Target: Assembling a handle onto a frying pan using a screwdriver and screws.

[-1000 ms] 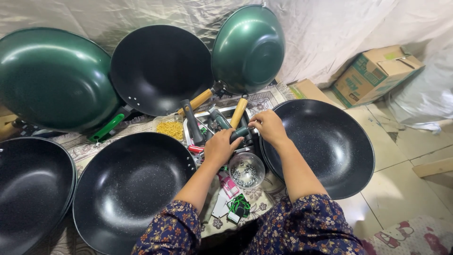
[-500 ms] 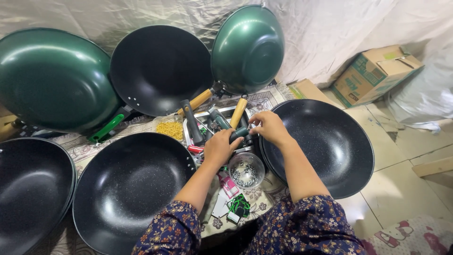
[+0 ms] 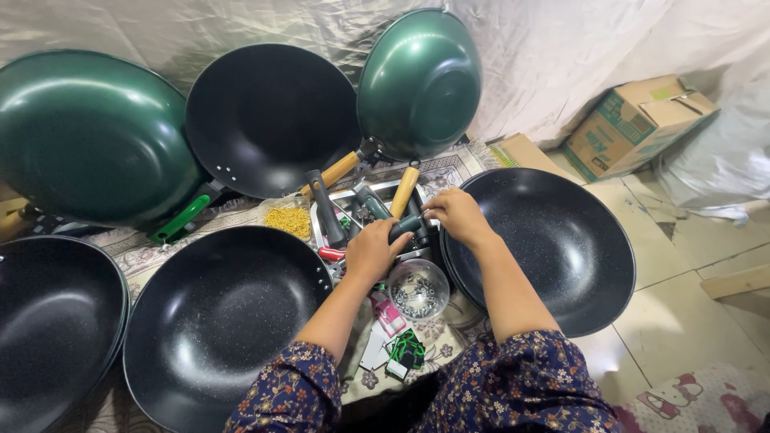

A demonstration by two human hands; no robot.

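Two hands stay at frame centre: left hand [image 3: 370, 250] and right hand [image 3: 455, 215] both keep their grip pinching the dark green handle [image 3: 405, 225]; nothing has shifted, work unadvanced.

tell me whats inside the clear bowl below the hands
The clear bowl holds a pile of small shiny metal pieces, too small to identify. Nothing covers its inside.

Both forearms reach forward from dark floral-print sleeves, converging toward twelve o'clock. The left hand [image 3: 370, 253] is curled, knuckles up, fingers closed at about one o'clock. The right hand [image 3: 457, 215] sits slightly farther out, palm down, fingers bent and pointing toward nine o'clock, close to the left.
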